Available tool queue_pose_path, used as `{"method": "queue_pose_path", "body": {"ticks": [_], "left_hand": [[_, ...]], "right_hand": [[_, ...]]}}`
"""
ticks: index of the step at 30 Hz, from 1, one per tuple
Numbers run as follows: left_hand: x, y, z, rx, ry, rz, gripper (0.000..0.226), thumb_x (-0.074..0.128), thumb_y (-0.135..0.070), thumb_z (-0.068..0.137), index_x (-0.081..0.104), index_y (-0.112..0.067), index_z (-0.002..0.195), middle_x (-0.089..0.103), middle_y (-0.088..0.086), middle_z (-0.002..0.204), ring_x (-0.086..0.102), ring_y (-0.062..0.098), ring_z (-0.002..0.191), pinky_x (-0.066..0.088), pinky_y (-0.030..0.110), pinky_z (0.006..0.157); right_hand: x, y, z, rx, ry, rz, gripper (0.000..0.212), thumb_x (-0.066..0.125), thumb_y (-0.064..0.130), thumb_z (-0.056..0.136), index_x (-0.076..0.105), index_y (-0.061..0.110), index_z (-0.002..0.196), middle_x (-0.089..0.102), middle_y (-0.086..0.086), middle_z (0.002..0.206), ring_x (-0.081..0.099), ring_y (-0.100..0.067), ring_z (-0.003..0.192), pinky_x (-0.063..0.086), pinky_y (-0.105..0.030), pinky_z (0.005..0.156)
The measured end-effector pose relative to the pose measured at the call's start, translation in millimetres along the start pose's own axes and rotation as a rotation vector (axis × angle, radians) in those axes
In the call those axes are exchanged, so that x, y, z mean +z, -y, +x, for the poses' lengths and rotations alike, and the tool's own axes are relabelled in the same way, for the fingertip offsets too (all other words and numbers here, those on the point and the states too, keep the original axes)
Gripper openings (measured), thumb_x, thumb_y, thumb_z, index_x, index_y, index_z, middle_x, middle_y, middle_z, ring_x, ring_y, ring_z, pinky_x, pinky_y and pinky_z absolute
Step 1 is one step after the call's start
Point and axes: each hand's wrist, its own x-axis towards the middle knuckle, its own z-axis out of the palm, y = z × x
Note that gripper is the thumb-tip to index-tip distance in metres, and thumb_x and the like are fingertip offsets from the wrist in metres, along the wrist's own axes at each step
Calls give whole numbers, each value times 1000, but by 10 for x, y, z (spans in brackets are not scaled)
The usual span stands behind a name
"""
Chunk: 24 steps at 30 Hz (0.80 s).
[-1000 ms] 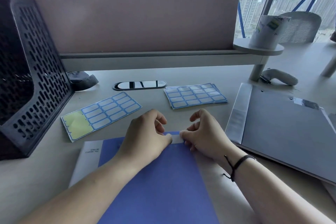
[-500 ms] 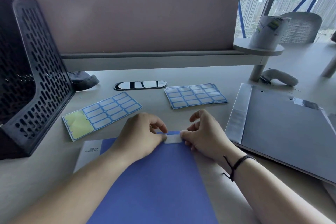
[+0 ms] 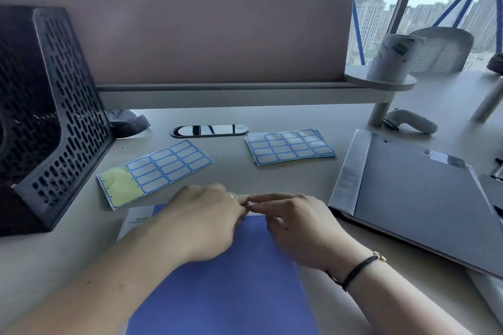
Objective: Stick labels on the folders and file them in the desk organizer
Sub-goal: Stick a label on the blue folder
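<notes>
Pale desk (image 3: 272, 117) beneath city-view windows; pink partition (image 3: 204, 35) behind. Left hand (image 3: 201, 223) and right hand (image 3: 296, 226) blurred over the blue folder (image 3: 231, 288); grip unclear.

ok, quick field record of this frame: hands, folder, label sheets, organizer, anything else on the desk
left hand: on top edge of blue folder, fingertips meeting the right hand's
right hand: same spot, black bracelet on wrist
blue folder: flat on desk, under both hands
label under fingers: hidden, grip cannot be told
partly used label sheet: left of centre, yellow backing exposed
label sheet stack: centre right
desk organizer: black mesh, far left
grey folder: right, flat
</notes>
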Motion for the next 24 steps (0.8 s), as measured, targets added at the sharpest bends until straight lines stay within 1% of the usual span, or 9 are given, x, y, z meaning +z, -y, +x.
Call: {"method": "queue_pose_path", "body": {"ticks": [4, 6, 8, 11, 12, 14, 16, 21, 24], "left_hand": [[11, -26, -20, 52, -3, -8, 49, 28, -39, 104, 25, -45, 153, 19, -32, 159, 37, 10, 140, 40, 37, 104], [81, -5, -40, 87, -83, -22, 48, 27, -40, 104, 32, -43, 152, 25, -30, 158, 41, 7, 139, 46, 38, 101], [157, 59, -82, 108, -149, -40, 52, 23, -45, 99, 49, -42, 143, 43, -29, 149, 54, 8, 131, 56, 36, 92], [244, 134, -131, 132, -160, -72, 58, 21, -50, 92, 61, -42, 133, 54, -28, 140, 59, 11, 127, 60, 32, 85], [242, 138, -133, 148, -167, -81, 59, 20, -51, 91, 61, -43, 133, 54, -27, 140, 57, 11, 129, 59, 32, 85], [241, 130, -106, 146, -132, -100, 76, 4, -58, 84, 49, -44, 143, 41, -29, 150, 39, 8, 143, 49, 31, 102], [226, 109, -110, 111, -75, -135, 87, -6, -60, 77, 43, -43, 147, 33, -30, 155, 28, 4, 148, 40, 28, 109], [216, 96, -106, 84, -78, -197, 60, 20, -50, 93, 49, -39, 145, 39, -24, 154, 30, 4, 147, 37, 26, 110], [212, 78, -126, 73, -87, -223, 46, 30, -47, 102, 52, -39, 142, 41, -25, 152, 33, 3, 145, 41, 30, 109]], "right_hand": [[-22, 2, 14, -22, 82, -90, 56, 42, 19, 91, 53, 58, 130, 42, 45, 136, 44, 8, 128, 46, -20, 90], [-30, -11, 17, -9, 93, -97, 56, 42, 20, 90, 52, 59, 129, 41, 47, 135, 45, 8, 128, 47, -20, 91], [-26, -3, 23, -5, 96, -103, 54, 42, 23, 89, 53, 59, 128, 42, 46, 135, 47, 6, 128, 49, -23, 92], [-17, 25, 27, -3, 90, -135, 51, 42, 25, 90, 54, 60, 126, 44, 43, 136, 51, 1, 126, 51, -27, 91], [-18, 28, 26, 2, 85, -151, 51, 42, 26, 90, 54, 60, 126, 45, 43, 136, 52, 0, 125, 51, -28, 90], [-19, 16, 14, 20, 71, -183, 48, 41, 29, 90, 56, 59, 125, 47, 40, 135, 54, -2, 124, 52, -28, 88], [-21, -11, 0, 45, 48, -200, 44, 41, 32, 91, 58, 55, 124, 51, 38, 134, 56, -5, 123, 52, -28, 88], [60, -63, 9, 78, -6, -288, 51, 24, 41, 84, 63, 49, 117, 66, 22, 123, 64, -16, 109, 54, -30, 80], [94, -103, 10, 90, -39, -284, 53, 24, 42, 82, 64, 50, 116, 67, 23, 120, 64, -16, 108, 54, -30, 80]]}}
